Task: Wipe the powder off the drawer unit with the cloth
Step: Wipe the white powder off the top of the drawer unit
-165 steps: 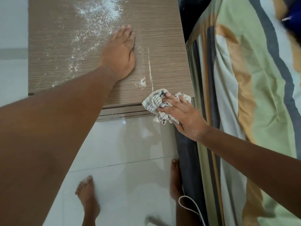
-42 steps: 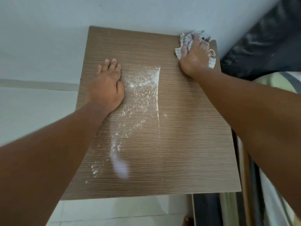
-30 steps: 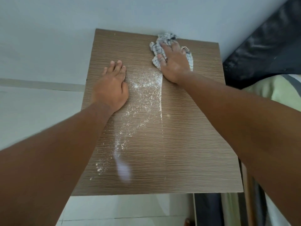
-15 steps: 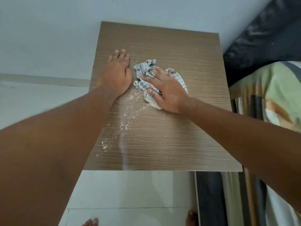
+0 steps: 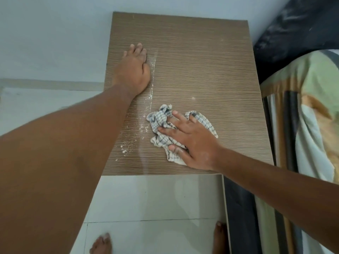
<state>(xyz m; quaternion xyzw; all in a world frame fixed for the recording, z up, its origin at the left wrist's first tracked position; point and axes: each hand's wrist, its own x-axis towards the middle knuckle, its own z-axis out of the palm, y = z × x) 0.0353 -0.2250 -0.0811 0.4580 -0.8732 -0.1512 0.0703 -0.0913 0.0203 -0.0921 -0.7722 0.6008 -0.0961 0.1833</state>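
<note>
The brown wood-grain top of the drawer unit (image 5: 201,66) fills the middle of the head view. A thin white line of powder (image 5: 151,88) runs down its left part, with loose specks lower at the left. My right hand (image 5: 190,142) presses a crumpled checked cloth (image 5: 161,125) flat on the top near the front edge, fingers spread over it. My left hand (image 5: 134,70) lies flat, palm down, on the far left of the top, just left of the powder line; it holds nothing.
A bed with a striped green, orange and grey cover (image 5: 308,125) stands tight against the unit's right side. A pale wall (image 5: 55,33) is behind the unit. White floor tiles (image 5: 156,198) lie below its front edge, with my bare feet (image 5: 100,244) on them.
My right hand has dragged the cloth from the back right corner to the left and then toward the front edge. The wide powder patch has shrunk to a thin line and specks. My left hand stayed put.
</note>
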